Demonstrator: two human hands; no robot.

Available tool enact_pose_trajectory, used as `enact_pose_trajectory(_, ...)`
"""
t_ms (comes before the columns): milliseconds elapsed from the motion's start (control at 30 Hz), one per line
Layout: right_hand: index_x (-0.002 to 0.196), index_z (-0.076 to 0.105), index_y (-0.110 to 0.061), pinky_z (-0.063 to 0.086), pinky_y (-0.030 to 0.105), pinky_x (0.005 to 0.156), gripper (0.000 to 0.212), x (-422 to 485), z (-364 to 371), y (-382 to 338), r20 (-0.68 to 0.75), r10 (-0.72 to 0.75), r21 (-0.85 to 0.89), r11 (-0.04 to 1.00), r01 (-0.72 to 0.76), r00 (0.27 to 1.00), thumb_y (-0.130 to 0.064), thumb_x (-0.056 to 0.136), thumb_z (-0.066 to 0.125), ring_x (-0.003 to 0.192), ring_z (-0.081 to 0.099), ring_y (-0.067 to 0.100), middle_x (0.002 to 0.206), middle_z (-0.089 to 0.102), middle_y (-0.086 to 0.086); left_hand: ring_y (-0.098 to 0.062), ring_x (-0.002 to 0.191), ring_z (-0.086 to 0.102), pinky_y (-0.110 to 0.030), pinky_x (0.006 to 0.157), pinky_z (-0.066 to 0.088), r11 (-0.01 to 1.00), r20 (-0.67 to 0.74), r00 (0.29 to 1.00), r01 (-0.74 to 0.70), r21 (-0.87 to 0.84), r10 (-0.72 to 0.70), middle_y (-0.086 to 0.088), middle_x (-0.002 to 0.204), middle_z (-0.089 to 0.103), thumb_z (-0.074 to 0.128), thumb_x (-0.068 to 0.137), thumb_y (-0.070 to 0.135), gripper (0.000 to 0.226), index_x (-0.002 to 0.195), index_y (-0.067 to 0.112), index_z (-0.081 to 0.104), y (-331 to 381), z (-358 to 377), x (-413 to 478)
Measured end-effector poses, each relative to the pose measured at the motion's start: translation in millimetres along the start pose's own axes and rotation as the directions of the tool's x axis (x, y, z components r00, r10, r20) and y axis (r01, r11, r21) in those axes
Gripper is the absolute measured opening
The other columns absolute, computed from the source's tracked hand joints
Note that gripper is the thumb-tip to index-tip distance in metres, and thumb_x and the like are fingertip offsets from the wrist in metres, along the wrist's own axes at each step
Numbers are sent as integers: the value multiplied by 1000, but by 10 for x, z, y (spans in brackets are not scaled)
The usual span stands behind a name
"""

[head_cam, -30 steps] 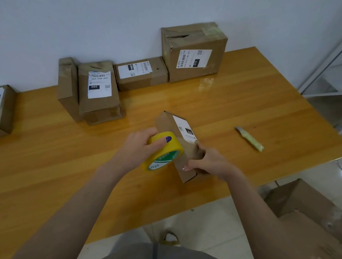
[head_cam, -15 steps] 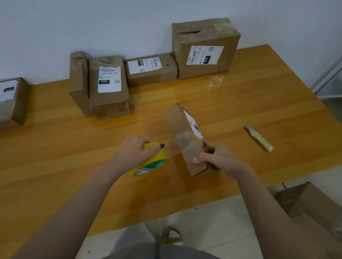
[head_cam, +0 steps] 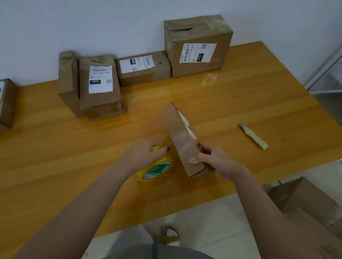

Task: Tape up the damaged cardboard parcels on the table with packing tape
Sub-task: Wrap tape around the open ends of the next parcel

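Parcel (head_cam: 178, 130) tipped up on edge near the surface's (head_cam: 29, 164) front rim, near end gripped by right hand (head_cam: 216, 161), yellow tape roll (head_cam: 155, 169) at its 7 o'clock clutched in left hand (head_cam: 140, 154), lil yellow cutter (head_cam: 253, 136) well off at 3 o'clock.

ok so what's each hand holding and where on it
The left hand grips the yellow tape roll from above, around its outer rim. The right hand holds the small parcel by its near end.
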State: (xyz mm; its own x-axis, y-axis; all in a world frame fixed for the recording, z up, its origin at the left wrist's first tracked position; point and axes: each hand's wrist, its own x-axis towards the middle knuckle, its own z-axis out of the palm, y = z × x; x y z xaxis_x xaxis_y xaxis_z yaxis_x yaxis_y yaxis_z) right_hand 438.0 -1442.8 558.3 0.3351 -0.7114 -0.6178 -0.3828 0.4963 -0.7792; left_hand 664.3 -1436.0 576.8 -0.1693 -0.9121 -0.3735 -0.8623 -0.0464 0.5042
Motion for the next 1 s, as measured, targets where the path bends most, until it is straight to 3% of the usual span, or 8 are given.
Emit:
enact_pose_trajectory(167,136,41,-29,46,25,76,71,-7,-60,40,51,3,73,997,-7,999,-30,72,72,102,57,12,115,59,-6,-16,55,51,-27,44,32,992,5,1000,5,129,-6,-15,72,60,44,97,43,49,124,4,55,234,26,219)
enact_pose_trajectory(267,139,42,-27,45,26,85,67,-14,-100,27,96,1,106,994,-11,995,-33,79,71,109,54,11,129,55,-7,-11,51,43,-23,42,27,986,-5,999,40,163,-40,-13,75,60,45,97,42,50,125,3,55,310,23,263)
enact_pose_trajectory(367,148,29,-30,27,33,108,56,-17,-122,-158,63,34,-9,999,-34,997,-51,97,42,134,34,14,146,33,-16,-14,50,43,-23,42,31,983,-17,996,84,163,-82,-7,64,54,45,96,45,49,127,8,55,369,46,279)
enact_pose_trajectory(467,151,25,-23,31,35,106,74,45,-99,-319,5,56,-165,985,-54,998,-68,93,16,136,36,26,153,34,3,-18,54,48,-27,46,38,978,-33,994,107,181,-103,-3,63,52,46,94,48,30,99,19,53,476,98,318)
enact_pose_trajectory(567,114,61,-5,45,37,80,84,147,-38,-409,-286,-81,-356,934,-28,955,-68,93,10,96,58,31,107,61,17,-19,53,47,-27,44,35,979,-56,991,127,160,-119,-3,60,49,48,92,50,31,77,25,40,551,135,350)
enact_pose_trajectory(633,78,54,-5,40,35,60,71,242,59,-474,-419,-211,-466,885,-10,883,-61,98,14,66,50,23,74,54,10,-20,56,51,-26,45,35,981,-65,990,133,141,-125,-2,61,50,49,92,50,34,71,26,36,572,137,342)
enact_pose_trajectory(833,64,45,-7,30,30,47,65,458,221,-508,-607,-350,-630,760,-162,714,-54,101,19,56,47,21,61,47,5,-19,62,55,-27,48,39,983,-97,990,119,139,-106,0,64,51,48,91,53,34,88,19,47,534,168,337)
enact_pose_trajectory(1000,51,38,-11,20,26,42,65,470,101,-469,-613,-372,-603,790,-109,697,-43,105,21,43,32,14,49,37,4,-16,57,51,-27,44,35,987,-89,993,85,137,-73,0,61,50,48,93,51,36,106,18,58,517,198,342)
